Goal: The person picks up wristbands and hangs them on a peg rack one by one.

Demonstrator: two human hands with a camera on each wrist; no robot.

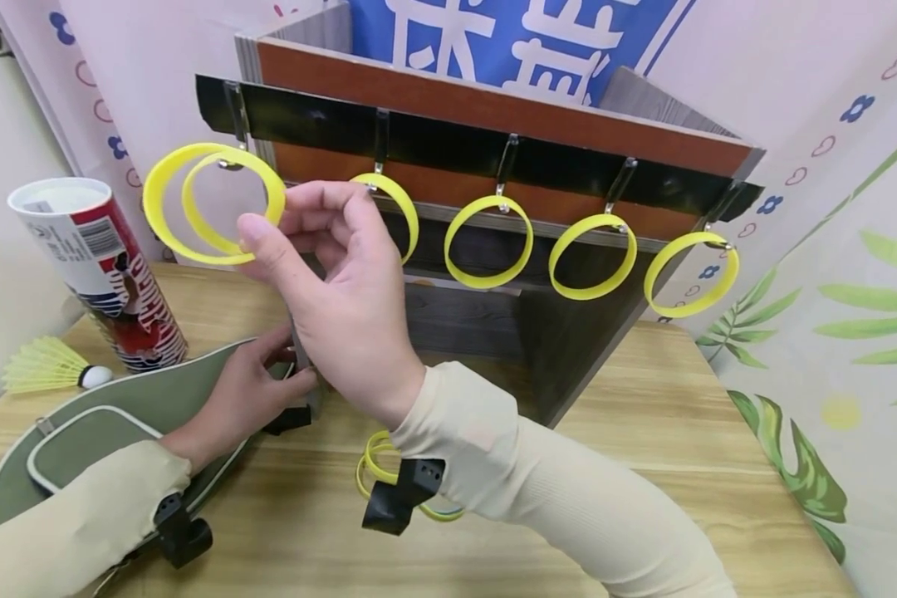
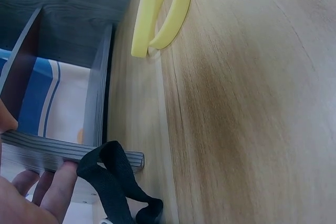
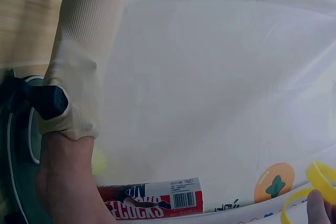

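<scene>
My right hand [image 1: 351, 291] pinches a yellow ring [image 1: 153, 195] between thumb and fingers at the leftmost hook [image 1: 235, 112]. Two yellow loops overlap there; whether both are in my grasp I cannot tell. In the right wrist view, a thumb touches the yellow ring [image 3: 320, 174] at the lower right. Lower down, my left hand [image 1: 247, 390] grips the side panel [image 2: 47, 148] of a dark wooden shelf [image 1: 463, 320], thumb on one face and fingers on the other. Along the shelf's black strip [image 1: 448, 145], single yellow rings [image 1: 489, 278] hang from the other hooks.
More rings [image 1: 374, 453] lie on the wooden table [image 1: 605, 498], partly behind the right wrist. At left are a green racket bag [image 1: 127, 399] with a black strap [image 2: 113, 182], a shuttlecock tube [image 1: 112, 274] and a yellow shuttlecock [image 1: 52, 367]. A printed curtain [image 1: 830, 208] hangs behind.
</scene>
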